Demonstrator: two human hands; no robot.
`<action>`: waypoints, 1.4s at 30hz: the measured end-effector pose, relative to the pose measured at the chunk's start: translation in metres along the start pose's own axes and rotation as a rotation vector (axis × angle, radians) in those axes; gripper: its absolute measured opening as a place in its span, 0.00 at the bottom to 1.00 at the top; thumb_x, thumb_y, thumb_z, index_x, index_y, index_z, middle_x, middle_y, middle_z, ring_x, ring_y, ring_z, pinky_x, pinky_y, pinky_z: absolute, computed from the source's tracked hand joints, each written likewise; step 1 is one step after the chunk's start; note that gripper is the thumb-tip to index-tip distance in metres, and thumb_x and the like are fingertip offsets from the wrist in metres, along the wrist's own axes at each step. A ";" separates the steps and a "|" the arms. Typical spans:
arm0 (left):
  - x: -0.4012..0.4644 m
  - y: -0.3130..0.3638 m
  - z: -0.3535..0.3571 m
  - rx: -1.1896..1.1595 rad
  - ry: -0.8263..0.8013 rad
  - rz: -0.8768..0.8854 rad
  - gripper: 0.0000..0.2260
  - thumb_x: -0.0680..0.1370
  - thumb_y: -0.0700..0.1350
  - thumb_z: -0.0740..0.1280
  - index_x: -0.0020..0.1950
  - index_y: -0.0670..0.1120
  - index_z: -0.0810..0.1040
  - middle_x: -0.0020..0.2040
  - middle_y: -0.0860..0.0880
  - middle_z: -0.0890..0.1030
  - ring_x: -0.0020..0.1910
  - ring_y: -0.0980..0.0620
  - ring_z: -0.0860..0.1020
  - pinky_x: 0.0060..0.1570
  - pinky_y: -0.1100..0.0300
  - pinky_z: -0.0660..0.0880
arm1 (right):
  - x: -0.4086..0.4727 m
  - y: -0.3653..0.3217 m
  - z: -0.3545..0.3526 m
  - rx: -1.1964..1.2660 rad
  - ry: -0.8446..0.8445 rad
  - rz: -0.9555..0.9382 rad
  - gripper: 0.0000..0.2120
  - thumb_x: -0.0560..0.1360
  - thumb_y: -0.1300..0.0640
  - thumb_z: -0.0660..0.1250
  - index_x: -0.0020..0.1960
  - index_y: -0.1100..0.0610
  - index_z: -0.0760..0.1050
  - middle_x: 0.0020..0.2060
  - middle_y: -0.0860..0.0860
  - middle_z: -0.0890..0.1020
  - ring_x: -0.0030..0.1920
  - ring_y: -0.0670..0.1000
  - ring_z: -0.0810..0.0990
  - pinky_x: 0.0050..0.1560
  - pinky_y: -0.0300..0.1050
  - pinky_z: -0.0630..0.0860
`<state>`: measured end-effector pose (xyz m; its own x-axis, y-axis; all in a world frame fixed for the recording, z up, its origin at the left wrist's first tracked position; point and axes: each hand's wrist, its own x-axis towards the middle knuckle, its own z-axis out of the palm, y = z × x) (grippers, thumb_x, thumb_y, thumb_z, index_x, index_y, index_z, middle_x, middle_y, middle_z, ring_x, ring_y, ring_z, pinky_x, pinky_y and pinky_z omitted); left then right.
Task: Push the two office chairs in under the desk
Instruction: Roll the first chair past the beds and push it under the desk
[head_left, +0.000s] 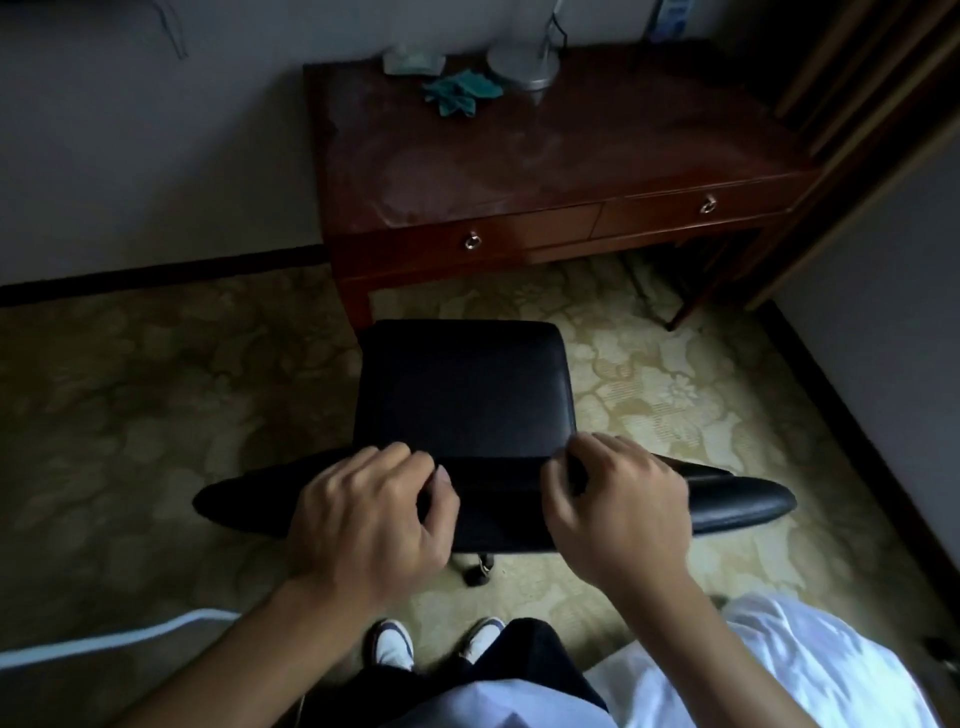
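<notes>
A black office chair stands on the carpet in front of me, its seat facing the dark wooden desk. The seat's front edge is just short of the desk's left leg. My left hand and my right hand both grip the top of the chair's backrest, fingers curled over its edge. One black caster shows under the backrest. Only this one chair is in view.
The desk has two drawers with ring handles, and an open knee space beneath. On its top lie a green cloth, a lamp base and a clear packet. Walls run left and right; a wooden frame stands at the right.
</notes>
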<state>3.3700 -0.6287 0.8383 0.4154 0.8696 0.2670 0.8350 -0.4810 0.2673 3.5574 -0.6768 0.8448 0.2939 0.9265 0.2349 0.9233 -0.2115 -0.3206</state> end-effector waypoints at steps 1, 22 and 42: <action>0.004 0.004 0.003 -0.003 0.006 0.008 0.13 0.74 0.48 0.62 0.30 0.48 0.71 0.27 0.51 0.71 0.27 0.47 0.72 0.29 0.60 0.60 | 0.006 0.006 -0.001 -0.010 0.014 -0.003 0.15 0.72 0.51 0.60 0.29 0.54 0.64 0.24 0.47 0.68 0.25 0.50 0.65 0.26 0.43 0.59; 0.181 0.091 0.087 0.046 0.135 -0.430 0.16 0.73 0.51 0.58 0.29 0.45 0.70 0.27 0.52 0.70 0.26 0.43 0.71 0.27 0.60 0.55 | 0.207 0.139 0.013 0.134 0.008 -0.377 0.14 0.72 0.50 0.61 0.30 0.52 0.64 0.25 0.47 0.71 0.25 0.50 0.70 0.26 0.38 0.53; 0.426 0.019 0.146 0.125 0.240 -0.513 0.17 0.74 0.52 0.58 0.27 0.44 0.70 0.23 0.51 0.69 0.23 0.48 0.68 0.25 0.60 0.59 | 0.463 0.142 0.077 0.172 0.067 -0.466 0.15 0.72 0.48 0.60 0.30 0.53 0.72 0.26 0.49 0.76 0.24 0.53 0.73 0.27 0.38 0.57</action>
<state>3.6152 -0.2506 0.8224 -0.1349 0.9311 0.3390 0.9503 0.0247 0.3102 3.8053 -0.2538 0.8371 -0.1197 0.8870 0.4460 0.9078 0.2797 -0.3126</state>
